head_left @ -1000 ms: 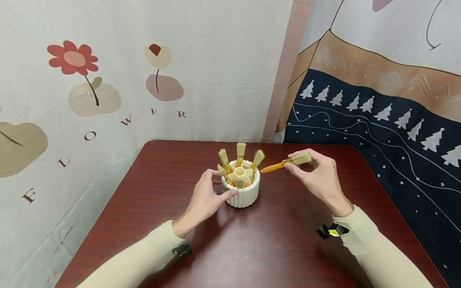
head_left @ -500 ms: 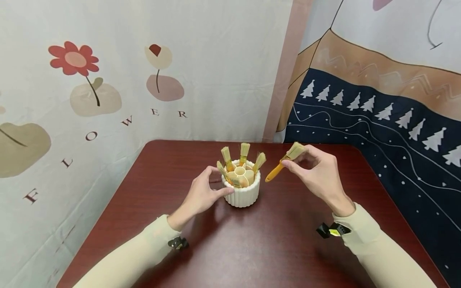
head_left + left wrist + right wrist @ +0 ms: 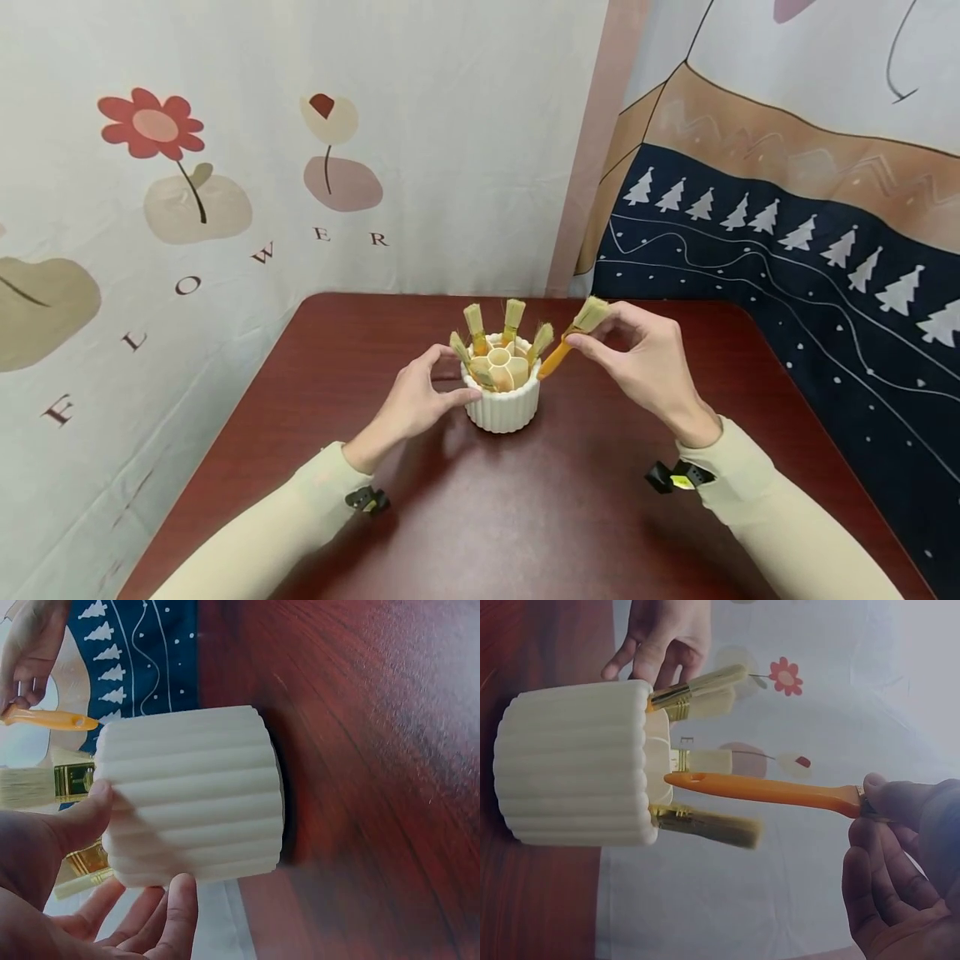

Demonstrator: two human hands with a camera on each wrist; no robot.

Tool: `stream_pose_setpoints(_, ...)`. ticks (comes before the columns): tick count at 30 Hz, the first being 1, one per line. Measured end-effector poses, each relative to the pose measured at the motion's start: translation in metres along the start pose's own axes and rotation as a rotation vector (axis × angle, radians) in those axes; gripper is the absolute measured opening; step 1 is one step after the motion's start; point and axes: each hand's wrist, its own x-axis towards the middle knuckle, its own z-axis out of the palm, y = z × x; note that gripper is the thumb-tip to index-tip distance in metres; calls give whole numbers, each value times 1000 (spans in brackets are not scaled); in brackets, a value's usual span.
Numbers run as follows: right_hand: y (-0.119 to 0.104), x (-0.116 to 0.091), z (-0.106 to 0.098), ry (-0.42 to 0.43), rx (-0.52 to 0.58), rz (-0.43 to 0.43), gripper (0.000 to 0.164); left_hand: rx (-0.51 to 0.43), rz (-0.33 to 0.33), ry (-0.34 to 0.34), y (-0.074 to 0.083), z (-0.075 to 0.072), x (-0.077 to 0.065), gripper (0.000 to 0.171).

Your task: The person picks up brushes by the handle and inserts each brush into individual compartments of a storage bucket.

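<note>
A white ribbed round brush holder (image 3: 502,412) with a flower-shaped divider (image 3: 499,358) stands upright on the table. Several bristle brushes (image 3: 513,319) stick up from its outer compartments, bristles upward. My left hand (image 3: 416,400) grips the holder's left side, its thumb (image 3: 86,817) at the rim and fingers around the wall. Between thumb and fingers of my right hand (image 3: 648,354), a paint brush (image 3: 780,793) with an orange handle is pinched near its metal collar. It tilts, bristles up, and the handle end is at the holder's right rim; whether they touch cannot be told.
The dark red-brown table (image 3: 300,417) has its back edge just behind the holder. A pale curtain (image 3: 465,167) with printed flowers hangs behind, and a navy cloth (image 3: 712,242) with white trees hangs at right.
My right hand has moved left, and its brush has swung from nearly level to steeply tilted, handle down. The holder's brushes have turned slightly clockwise, while my left thumb has slid left.
</note>
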Motion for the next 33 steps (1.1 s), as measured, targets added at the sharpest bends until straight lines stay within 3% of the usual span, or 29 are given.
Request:
stream_pose_setpoints(7, -2, 4, 9, -23, -8, -53, 23, -1, -2, -31, 0, -5, 4, 63)
stream_pose_setpoints(17, -3, 3, 23, -73, -24, -107, 26, 104, 10, -25, -1, -8, 5, 64)
stream_pose_setpoints(33, 0, -3, 40, -126, -54, -239, 37, 116, 31, -18, -2, -8, 4, 63)
